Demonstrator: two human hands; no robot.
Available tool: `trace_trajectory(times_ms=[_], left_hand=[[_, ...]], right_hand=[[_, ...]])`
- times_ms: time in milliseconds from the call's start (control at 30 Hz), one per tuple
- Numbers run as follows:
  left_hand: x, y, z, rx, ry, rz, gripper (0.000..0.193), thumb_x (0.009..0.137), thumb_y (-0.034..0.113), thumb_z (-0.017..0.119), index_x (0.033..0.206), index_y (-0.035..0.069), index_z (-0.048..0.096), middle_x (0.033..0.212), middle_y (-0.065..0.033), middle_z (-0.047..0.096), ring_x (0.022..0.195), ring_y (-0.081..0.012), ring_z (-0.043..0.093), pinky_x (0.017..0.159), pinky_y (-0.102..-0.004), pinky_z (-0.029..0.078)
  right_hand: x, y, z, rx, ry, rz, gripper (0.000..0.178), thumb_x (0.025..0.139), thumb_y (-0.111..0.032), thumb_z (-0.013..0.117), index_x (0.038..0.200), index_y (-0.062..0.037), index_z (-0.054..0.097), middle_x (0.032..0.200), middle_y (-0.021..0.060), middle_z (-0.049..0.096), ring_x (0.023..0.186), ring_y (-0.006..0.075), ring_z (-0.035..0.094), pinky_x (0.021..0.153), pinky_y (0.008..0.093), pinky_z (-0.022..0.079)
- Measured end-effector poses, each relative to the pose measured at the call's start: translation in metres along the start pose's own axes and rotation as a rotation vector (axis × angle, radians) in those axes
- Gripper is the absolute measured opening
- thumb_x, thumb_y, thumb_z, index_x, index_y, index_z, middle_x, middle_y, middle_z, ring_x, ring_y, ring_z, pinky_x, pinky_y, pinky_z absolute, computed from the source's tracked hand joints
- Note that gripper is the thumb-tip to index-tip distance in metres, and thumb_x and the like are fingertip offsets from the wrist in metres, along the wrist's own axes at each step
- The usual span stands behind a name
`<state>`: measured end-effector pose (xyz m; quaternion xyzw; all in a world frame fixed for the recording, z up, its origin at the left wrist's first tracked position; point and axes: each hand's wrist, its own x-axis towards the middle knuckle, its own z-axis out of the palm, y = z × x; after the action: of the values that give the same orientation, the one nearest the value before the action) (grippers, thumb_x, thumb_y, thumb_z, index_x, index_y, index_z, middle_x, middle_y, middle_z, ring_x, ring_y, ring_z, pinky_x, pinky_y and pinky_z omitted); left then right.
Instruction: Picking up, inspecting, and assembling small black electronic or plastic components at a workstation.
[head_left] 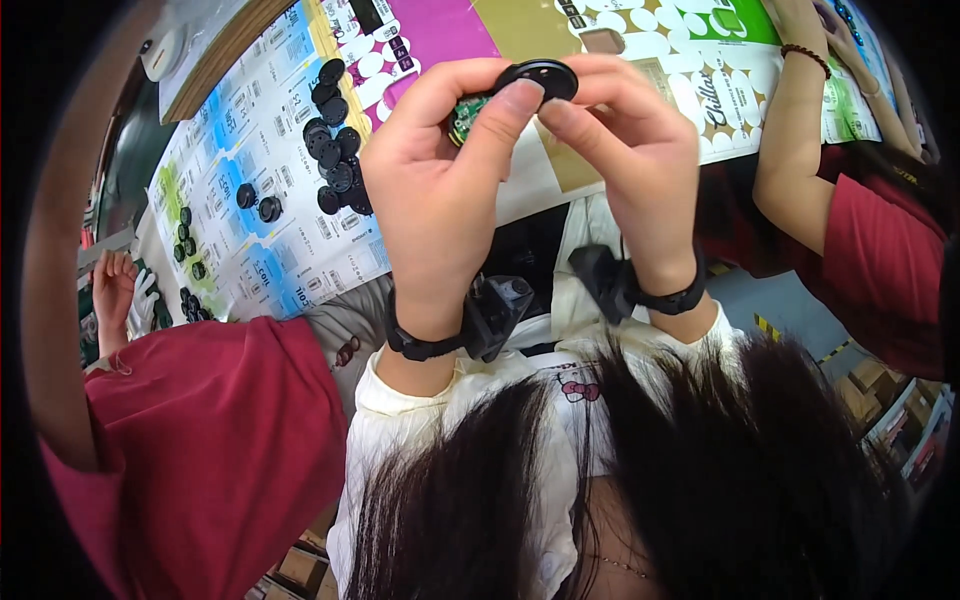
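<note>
Above the table, both hands pinch a round black plastic disc that is tilted, with small holes in its face. My left hand is closed, its thumb pressing the disc's near side. Inside the curl of those left fingers shows part of a green circuit board; whether it is attached to the disc, I cannot tell. My right hand grips the disc's right edge between thumb and fingers. To the left of my hands, several black round parts lie heaped on the printed sheets.
Printed sheets cover the table. More black parts lie farther left, and a small brown block sits beyond my right hand. Co-workers in red sit on both sides, one person's forearm resting at the right. A wooden-edged shelf stands at the upper left.
</note>
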<state>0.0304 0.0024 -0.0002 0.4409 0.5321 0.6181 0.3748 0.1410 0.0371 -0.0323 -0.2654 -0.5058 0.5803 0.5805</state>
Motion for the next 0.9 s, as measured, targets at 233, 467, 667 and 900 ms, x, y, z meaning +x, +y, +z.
trace_trajectory(times_ms=[233,467,667,900], left_hand=[[0.010,0.011,-0.015,0.278,-0.249,-0.109,0.011,0.076,0.006,0.058,0.083,-0.001,0.058,0.068,0.0001,0.055,0.056,-0.0033,0.046,0.048,-0.0153,0.034],[0.009,0.022,-0.006,0.167,-0.223,-0.196,0.023,0.077,0.001,0.054,0.100,0.000,0.050,0.078,-0.0019,0.055,0.052,-0.0017,0.040,0.043,-0.0130,0.026],[0.012,0.013,-0.010,-0.092,-0.268,-0.248,0.025,0.080,0.000,0.047,0.104,-0.004,0.045,0.090,-0.0094,0.055,0.060,-0.0093,0.046,0.054,-0.0181,0.036],[0.012,-0.006,-0.014,-0.246,-0.216,-0.303,0.026,0.079,0.001,0.046,0.104,-0.005,0.046,0.092,-0.0123,0.055,0.069,-0.0135,0.051,0.063,-0.0220,0.041]], right_hand=[[0.014,-0.023,-0.017,-0.843,-0.420,-0.582,0.035,0.061,0.010,0.062,0.095,0.0021,0.058,0.094,0.0103,0.053,0.076,0.0159,0.054,0.061,0.0222,0.047],[0.018,-0.027,-0.023,-0.900,-0.445,-0.659,0.043,0.058,0.007,0.065,0.100,0.0010,0.056,0.093,0.0118,0.054,0.075,0.0179,0.055,0.061,0.0226,0.047],[0.015,-0.041,-0.019,-1.029,-0.376,-0.534,0.039,0.059,0.003,0.067,0.097,0.0017,0.057,0.090,0.0099,0.054,0.074,0.0145,0.055,0.062,0.0231,0.046],[0.008,-0.040,-0.013,-0.946,-0.092,-0.241,0.037,0.056,-0.005,0.071,0.090,0.0012,0.059,0.081,0.0080,0.054,0.070,0.0141,0.053,0.058,0.0231,0.043]])
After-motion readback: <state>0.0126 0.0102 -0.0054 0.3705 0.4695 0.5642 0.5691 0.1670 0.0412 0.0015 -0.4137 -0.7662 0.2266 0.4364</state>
